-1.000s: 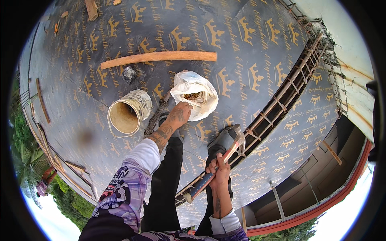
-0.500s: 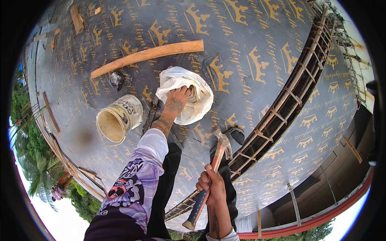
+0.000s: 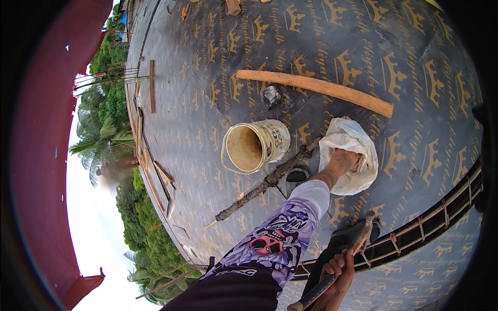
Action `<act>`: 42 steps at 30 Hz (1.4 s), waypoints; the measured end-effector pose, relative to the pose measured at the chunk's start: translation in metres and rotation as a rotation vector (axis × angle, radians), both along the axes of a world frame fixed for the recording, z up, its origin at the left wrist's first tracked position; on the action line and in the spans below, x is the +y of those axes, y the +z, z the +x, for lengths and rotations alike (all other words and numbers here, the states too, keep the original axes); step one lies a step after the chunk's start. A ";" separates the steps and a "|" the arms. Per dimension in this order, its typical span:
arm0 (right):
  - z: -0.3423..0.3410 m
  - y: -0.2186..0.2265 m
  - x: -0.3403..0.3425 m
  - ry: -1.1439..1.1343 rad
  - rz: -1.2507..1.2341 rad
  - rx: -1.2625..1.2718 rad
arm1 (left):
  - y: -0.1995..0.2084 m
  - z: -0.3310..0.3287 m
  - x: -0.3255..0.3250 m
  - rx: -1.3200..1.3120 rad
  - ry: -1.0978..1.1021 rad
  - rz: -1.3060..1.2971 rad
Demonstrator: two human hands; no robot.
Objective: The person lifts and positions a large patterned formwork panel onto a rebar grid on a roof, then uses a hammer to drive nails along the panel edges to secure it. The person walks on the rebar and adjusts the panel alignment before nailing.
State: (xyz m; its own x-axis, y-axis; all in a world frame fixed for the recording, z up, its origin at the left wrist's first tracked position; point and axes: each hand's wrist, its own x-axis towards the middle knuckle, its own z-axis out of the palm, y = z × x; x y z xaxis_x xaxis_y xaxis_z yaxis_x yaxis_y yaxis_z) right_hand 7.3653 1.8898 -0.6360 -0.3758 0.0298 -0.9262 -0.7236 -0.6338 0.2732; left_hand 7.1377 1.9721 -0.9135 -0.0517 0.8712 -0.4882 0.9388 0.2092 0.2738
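A white plastic sack [image 3: 357, 182] with a crumpled, rolled-down rim sits on the dark panel floor. My left hand [image 3: 343, 160] reaches down into its mouth; the fingers are hidden inside, so whether they grip anything does not show. Lower down, my right hand [image 3: 340, 269] is closed around a claw hammer [image 3: 362, 237], holding it by the handle with the head pointing up and away from me. Left of the sack lies a stick wrapped in dark, rough wire or cord [image 3: 270, 180]. Beside it an off-white bucket [image 3: 280, 139] rests with its opening toward me.
A long wooden strip [image 3: 316, 87] lies beyond the sack, near a dark lump in clear wrapping [image 3: 272, 97]. At the lower right runs a rebar cage in a slot [image 3: 430, 225]. Timber pieces [image 3: 151, 85] lie along the left floor edge, with trees beyond.
My view has swung left, so the bucket and sack appear farther right. My left hand has gone deeper into the sack. The hammer stays in my right hand.
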 end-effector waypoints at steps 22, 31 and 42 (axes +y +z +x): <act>-0.013 -0.001 0.014 0.161 -0.036 -0.101 | 0.014 -0.074 -0.037 -1.216 1.176 -0.359; -0.016 -0.001 0.005 0.137 -0.042 -0.044 | 0.034 -0.064 -0.040 -1.488 1.420 -0.419; -0.010 -0.015 -0.023 0.228 -0.036 -0.033 | 0.141 -0.066 -0.053 -1.687 1.173 -0.391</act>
State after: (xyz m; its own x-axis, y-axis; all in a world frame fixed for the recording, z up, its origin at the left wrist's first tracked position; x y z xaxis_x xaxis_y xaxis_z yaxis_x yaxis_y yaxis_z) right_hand 7.3554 1.8668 -0.6505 -0.3391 -0.0855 -0.9369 -0.5718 -0.7721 0.2774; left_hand 7.0714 1.9186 -0.7725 0.2140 0.6301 -0.7464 -0.7074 0.6269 0.3264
